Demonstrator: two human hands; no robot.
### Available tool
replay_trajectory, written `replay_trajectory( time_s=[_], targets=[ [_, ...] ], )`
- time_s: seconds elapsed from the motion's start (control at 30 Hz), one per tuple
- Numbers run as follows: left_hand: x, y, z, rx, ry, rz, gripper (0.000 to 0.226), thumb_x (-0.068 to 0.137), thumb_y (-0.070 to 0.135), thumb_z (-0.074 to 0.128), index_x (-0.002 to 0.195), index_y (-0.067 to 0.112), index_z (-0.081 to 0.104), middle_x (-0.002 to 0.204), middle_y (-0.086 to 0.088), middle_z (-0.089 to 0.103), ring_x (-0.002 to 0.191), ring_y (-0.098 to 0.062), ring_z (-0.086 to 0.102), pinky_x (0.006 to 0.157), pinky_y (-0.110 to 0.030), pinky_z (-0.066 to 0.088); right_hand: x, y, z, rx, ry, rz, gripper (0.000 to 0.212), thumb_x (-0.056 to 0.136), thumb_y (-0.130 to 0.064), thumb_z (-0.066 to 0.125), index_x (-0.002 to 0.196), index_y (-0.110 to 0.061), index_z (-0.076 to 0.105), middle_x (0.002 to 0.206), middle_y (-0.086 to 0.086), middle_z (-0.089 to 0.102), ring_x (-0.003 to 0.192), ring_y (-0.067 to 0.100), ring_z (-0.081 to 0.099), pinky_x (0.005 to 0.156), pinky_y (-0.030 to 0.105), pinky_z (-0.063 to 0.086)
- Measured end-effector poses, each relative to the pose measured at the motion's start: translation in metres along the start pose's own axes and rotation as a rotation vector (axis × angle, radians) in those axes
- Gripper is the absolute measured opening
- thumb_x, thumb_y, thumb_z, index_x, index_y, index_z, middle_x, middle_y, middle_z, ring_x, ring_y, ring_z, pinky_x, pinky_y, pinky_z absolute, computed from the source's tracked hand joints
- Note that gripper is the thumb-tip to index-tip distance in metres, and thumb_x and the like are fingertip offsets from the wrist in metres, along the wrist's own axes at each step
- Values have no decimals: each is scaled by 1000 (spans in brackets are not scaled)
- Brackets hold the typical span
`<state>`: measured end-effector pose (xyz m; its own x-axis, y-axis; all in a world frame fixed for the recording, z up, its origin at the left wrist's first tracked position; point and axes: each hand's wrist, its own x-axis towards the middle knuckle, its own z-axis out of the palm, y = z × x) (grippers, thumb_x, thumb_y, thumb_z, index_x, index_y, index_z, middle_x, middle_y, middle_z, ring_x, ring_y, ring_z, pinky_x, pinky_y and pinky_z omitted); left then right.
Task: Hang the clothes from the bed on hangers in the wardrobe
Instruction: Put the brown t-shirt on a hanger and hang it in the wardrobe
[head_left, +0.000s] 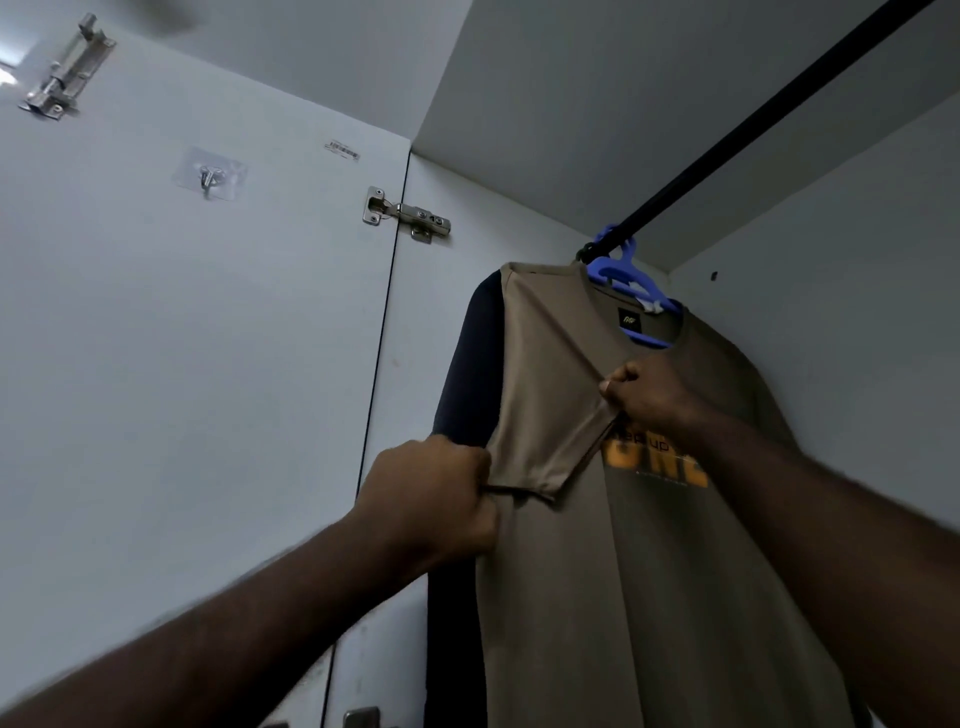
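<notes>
Left hand (431, 499) and right hand (649, 395) raised, each a tight fist on the sleeve (545, 415)

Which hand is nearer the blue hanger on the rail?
Right. The right hand pinches the brown T-shirt just below the blue hanger; the left hand grips the sleeve hem, lower and further left.

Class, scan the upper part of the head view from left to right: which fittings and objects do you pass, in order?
In order: sliding bolt latch → adhesive hook → barcode sticker → door hinge → blue hanger, carrying the brown T-shirt.
</notes>
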<state>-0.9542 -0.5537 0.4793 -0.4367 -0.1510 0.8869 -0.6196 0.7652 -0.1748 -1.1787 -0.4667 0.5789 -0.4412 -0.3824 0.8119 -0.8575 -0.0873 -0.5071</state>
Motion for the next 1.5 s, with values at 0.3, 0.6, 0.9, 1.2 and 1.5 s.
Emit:
replay_trajectory(
  time_s=[0.3,0.6,0.9,1.2,1.5],
  targets=[
    [124,34,-9,405,134,192,54,101,49,32,133,8,48,139,-16,43,132,-33,36,107,-50,29,26,0,27,-181,12,-121,17,93,-15,64,91,1,68,89,18,70,87,32,68,83,50,56],
    [131,-14,73,518,39,281,110,81,85,16,154,4,4,161,-22,-1,149,-36,-6,117,-59,-7,26,17,42,-435,303,-355,12,86,-11,61,79,-19,57,79,-2,59,76,17,56,60,32,45],
    [129,-30,96,495,62,309,133,65,97,20,153,0,-5,160,-24,-10,148,-37,-15,117,-58,-5,12,30,76,-915,121,-758,45,93,-50,42,115,-16,60,114,6,64,105,25,59,89,38,41],
    [122,-25,93,601,-47,381,114,66,96,16,155,27,0,159,-24,-12,146,-42,-17,111,-65,-14,11,66,67,-996,66,-632,49,94,-50,29,114,-21,63,116,3,64,109,24,56,95,43,39],
    [147,37,85,455,-58,361,99,81,83,14,155,17,13,160,-21,7,149,-37,3,115,-63,-7,7,88,7,-1101,16,-520,41,85,-37,42,113,-15,63,113,8,61,110,30,52,94,40,35]
  ],
)
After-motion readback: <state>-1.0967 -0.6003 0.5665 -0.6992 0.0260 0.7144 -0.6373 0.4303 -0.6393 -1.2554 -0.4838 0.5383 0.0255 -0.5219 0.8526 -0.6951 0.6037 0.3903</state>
